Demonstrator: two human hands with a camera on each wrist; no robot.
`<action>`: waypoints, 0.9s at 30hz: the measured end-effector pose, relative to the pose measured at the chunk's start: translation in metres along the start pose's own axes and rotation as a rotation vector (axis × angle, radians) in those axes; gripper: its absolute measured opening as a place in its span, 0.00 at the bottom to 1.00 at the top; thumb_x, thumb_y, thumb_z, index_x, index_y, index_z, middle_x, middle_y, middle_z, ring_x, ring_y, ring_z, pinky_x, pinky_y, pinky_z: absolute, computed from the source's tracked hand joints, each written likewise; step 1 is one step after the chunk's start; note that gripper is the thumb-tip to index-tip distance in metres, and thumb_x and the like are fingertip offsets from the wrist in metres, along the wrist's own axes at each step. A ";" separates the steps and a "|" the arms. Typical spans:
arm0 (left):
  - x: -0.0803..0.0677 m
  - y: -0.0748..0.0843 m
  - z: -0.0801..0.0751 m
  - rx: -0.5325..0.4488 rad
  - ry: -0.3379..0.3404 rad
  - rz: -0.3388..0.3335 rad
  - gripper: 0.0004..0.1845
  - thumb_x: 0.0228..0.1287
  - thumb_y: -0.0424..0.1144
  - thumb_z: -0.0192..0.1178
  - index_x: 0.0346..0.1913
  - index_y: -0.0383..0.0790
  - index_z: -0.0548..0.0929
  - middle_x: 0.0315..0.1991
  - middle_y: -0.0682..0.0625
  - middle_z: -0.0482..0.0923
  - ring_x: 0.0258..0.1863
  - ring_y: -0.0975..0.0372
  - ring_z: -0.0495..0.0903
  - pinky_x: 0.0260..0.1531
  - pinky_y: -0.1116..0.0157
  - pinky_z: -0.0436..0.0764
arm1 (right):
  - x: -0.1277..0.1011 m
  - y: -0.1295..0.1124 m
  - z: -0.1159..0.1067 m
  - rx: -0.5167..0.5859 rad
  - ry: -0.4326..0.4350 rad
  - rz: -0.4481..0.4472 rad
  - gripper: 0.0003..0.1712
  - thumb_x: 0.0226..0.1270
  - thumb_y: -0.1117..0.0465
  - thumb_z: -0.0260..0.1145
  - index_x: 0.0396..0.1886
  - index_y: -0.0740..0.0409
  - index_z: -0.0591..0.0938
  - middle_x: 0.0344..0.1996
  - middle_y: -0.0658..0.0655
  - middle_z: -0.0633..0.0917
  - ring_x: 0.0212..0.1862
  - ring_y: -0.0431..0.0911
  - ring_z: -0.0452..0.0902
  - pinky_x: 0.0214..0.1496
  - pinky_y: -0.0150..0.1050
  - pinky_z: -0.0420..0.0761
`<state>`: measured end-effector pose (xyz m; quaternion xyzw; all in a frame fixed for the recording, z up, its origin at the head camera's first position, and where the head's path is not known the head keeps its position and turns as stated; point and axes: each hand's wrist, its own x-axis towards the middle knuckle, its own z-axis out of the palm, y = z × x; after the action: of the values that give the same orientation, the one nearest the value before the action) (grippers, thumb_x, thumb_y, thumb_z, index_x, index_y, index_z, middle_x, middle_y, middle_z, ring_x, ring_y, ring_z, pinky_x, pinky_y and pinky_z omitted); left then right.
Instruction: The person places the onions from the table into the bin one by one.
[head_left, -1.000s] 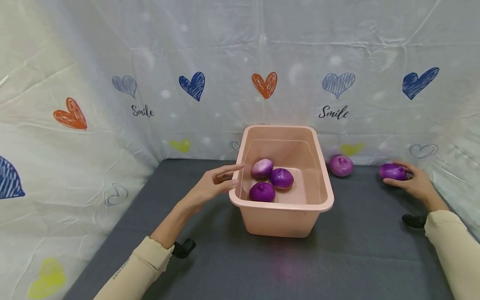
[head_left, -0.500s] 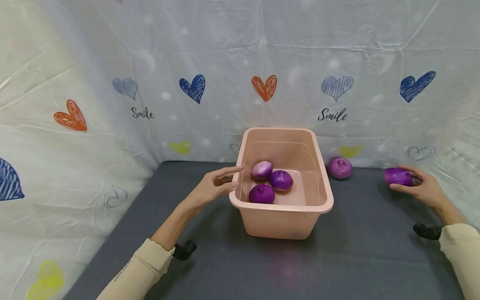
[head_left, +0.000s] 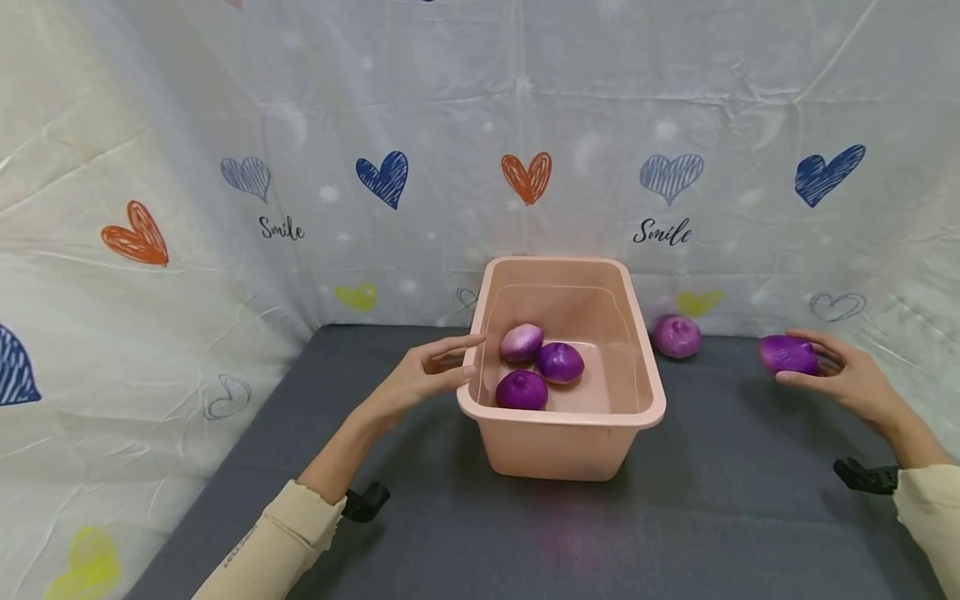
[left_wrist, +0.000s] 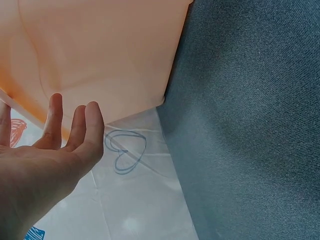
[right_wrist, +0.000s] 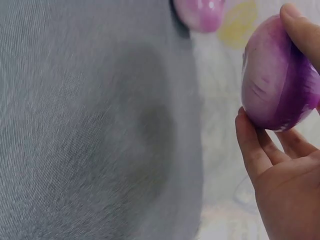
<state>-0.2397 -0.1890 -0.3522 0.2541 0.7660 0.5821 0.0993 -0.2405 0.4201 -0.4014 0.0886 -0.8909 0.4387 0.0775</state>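
A pink plastic tub [head_left: 562, 450] [left_wrist: 100, 50] stands mid-table on the grey cloth, with three purple onions [head_left: 542, 365] inside it. My left hand [head_left: 431, 375] [left_wrist: 55, 145] hovers by the tub's left rim, fingers straight and relaxed, holding nothing. Far right, my right hand [head_left: 832, 371] [right_wrist: 285, 165] grips a purple onion [head_left: 787, 354] [right_wrist: 277, 80], lifted off the table. Another purple onion [head_left: 677, 336] [right_wrist: 200, 12] lies against the back wall, right of the tub.
White sheets printed with hearts and "Smile" [head_left: 660, 233] wall the table at the back and both sides. Grey cloth [head_left: 450, 533] covers the table in front of the tub. Black wrist straps [head_left: 366, 502] show on both sleeves.
My right hand has lifted the onion off the table and carried it slightly up and to the right. The left hand has stayed by the tub's rim.
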 end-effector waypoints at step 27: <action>0.001 -0.002 0.002 -0.012 0.022 -0.021 0.28 0.71 0.44 0.65 0.72 0.55 0.75 0.72 0.46 0.68 0.66 0.55 0.72 0.61 0.45 0.71 | 0.015 -0.085 0.026 0.199 -0.083 -0.052 0.40 0.68 0.68 0.72 0.76 0.57 0.67 0.67 0.55 0.68 0.55 0.31 0.75 0.48 0.31 0.81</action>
<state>-0.2405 -0.1872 -0.3543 0.2388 0.7663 0.5882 0.0984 -0.2376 0.3470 -0.3487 0.1370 -0.8427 0.5190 0.0425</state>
